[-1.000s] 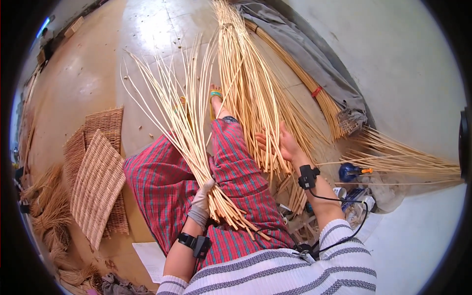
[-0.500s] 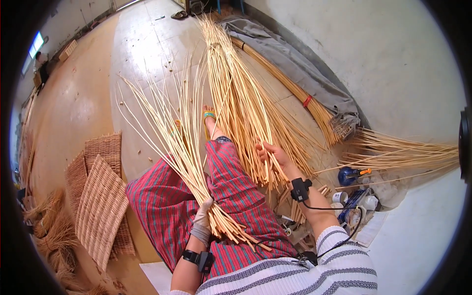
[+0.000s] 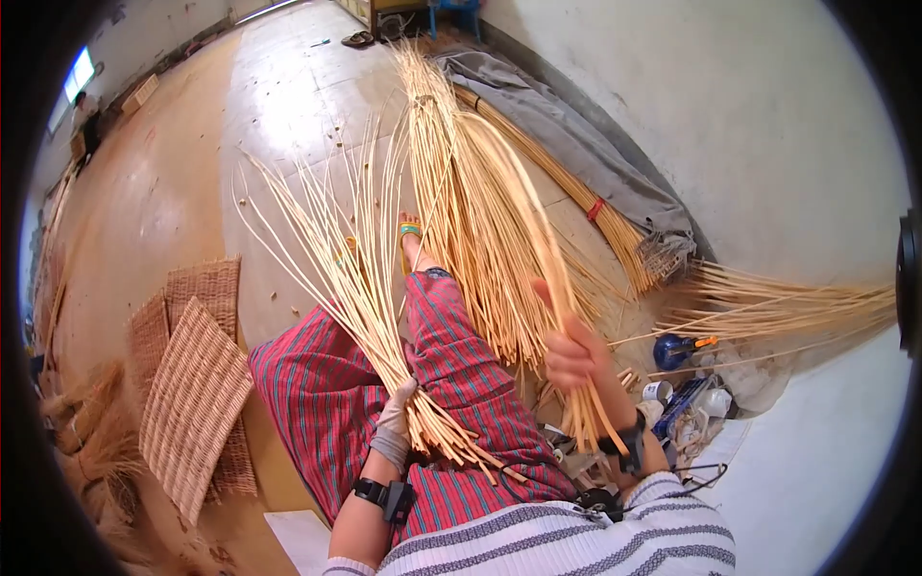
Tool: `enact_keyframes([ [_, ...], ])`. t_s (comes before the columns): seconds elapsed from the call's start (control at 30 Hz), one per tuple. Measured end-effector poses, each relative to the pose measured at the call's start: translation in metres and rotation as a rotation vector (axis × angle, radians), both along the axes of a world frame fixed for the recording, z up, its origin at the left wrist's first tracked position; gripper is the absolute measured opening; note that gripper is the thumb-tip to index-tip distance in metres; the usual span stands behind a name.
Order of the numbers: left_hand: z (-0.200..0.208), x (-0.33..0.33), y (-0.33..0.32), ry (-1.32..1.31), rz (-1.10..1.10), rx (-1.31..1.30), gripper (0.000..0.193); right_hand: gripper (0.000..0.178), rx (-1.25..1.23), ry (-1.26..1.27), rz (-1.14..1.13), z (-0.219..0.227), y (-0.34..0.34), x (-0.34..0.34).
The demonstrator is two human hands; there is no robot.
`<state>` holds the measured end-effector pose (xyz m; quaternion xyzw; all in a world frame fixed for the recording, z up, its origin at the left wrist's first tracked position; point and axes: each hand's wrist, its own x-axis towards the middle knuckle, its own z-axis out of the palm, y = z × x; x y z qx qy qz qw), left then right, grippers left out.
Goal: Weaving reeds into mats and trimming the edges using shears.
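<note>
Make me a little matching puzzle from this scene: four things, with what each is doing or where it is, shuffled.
1. Gloved left hand
2. Bare right hand
3. Dark-blue rounded container with an orange tip
4. Tan diamond-shaped woven panel

A. On the person's right, near loose pale sticks
B. Holding a smaller bunch of sticks that arches
C. Overlapping other woven panels
D. Gripping a pale stick bundle that fans out at its far end

Pairs: 1-D, 2-B, 3-A, 4-C
</note>
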<state>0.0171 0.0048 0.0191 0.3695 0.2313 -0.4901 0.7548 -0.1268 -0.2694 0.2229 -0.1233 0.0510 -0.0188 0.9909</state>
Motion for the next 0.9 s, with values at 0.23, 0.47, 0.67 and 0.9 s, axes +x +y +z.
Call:
enact_keyframes([
  [0.23, -0.006, 0.000, 0.001, 0.012, -0.007, -0.149, 0.027, 0.069, -0.061, -0.513, 0.128, 0.074, 0.052, -0.028],
  [0.47, -0.005, -0.004, 0.002, 0.071, 0.017, -0.324, 0.024, 0.068, -0.597, -0.732, -0.174, 0.118, 0.060, -0.007],
  [0.67, 0.001, -0.006, 0.000, 0.113, 0.087, -0.447, 0.023, 0.071, -0.854, -0.438, -0.214, 0.110, 0.057, 0.051],
  [0.9, 0.000, -0.003, 0.004, 0.184, 0.056, -0.582, 0.030, 0.054, -0.580, 0.175, 0.245, -0.018, 0.082, 0.080],
])
